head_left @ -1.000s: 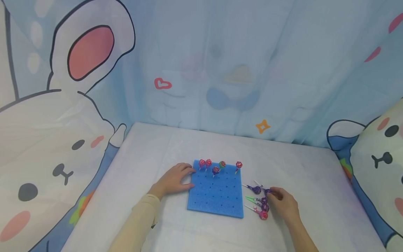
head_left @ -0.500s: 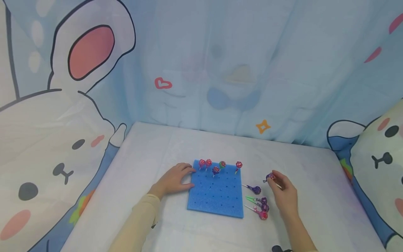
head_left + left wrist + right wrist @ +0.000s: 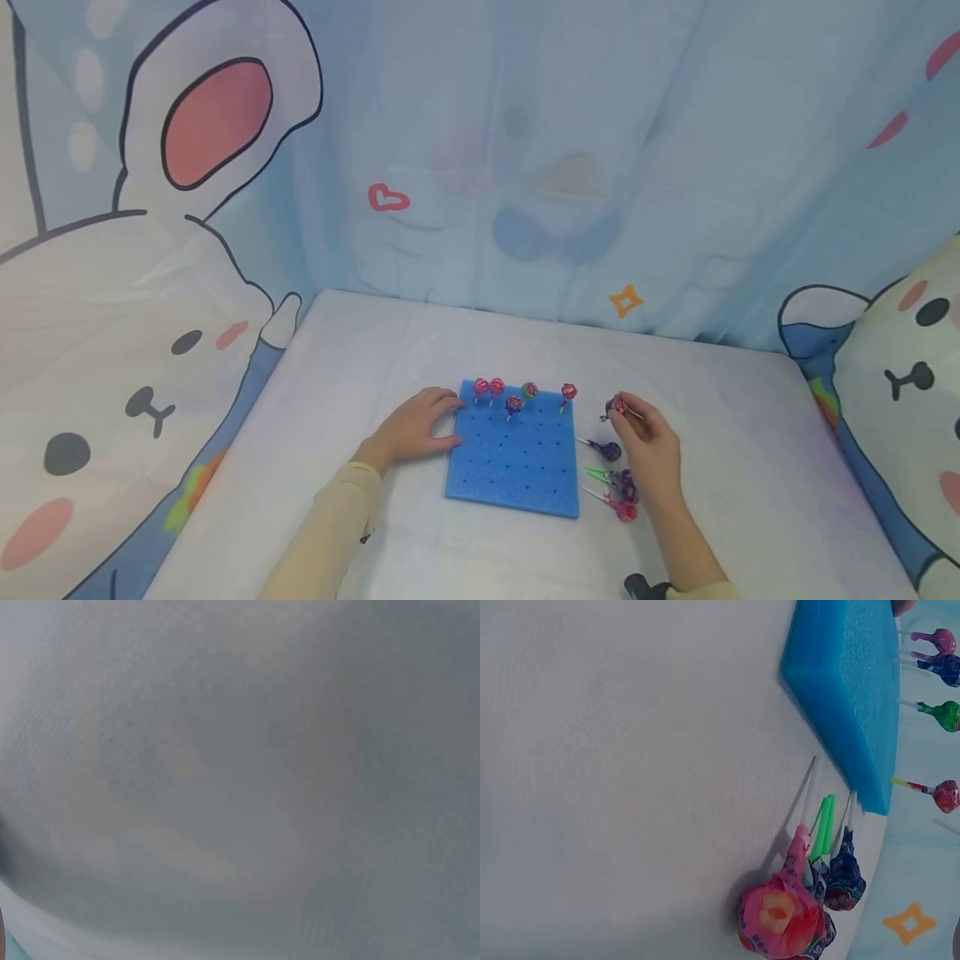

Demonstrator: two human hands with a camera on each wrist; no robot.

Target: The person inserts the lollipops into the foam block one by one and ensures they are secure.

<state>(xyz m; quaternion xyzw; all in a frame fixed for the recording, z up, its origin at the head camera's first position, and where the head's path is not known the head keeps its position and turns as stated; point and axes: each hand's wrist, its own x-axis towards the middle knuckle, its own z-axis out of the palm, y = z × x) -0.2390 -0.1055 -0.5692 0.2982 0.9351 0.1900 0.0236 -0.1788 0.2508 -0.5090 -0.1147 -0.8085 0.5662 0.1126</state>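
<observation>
My right hand [image 3: 651, 442] pinches a purple-wrapped lollipop [image 3: 615, 406] between thumb and fingers. It is above the table, right of a blue foam board [image 3: 517, 458] dotted with small holes. My left hand [image 3: 420, 425] touches the board's left edge with thumb and fingers spread apart. Several lollipops stand upright along the board's back, among them a green one [image 3: 530, 391] and a red one [image 3: 569, 392]. Beside the board lie a purple lollipop [image 3: 609, 451], purple ones with green sticks [image 3: 825, 825] and a pink one [image 3: 780, 915]. The left wrist view is a grey blur.
A white cloth covers the table [image 3: 720, 400]. Behind it hangs a blue curtain [image 3: 555, 250] with cartoon prints, and more printed cloth stands at both sides. A dark object [image 3: 645, 587] shows near my right sleeve at the lower edge.
My right hand has picked up a purple lollipop from the group on the table, raised it and moved it left toward the board. My left hand has stayed at the board's edge.
</observation>
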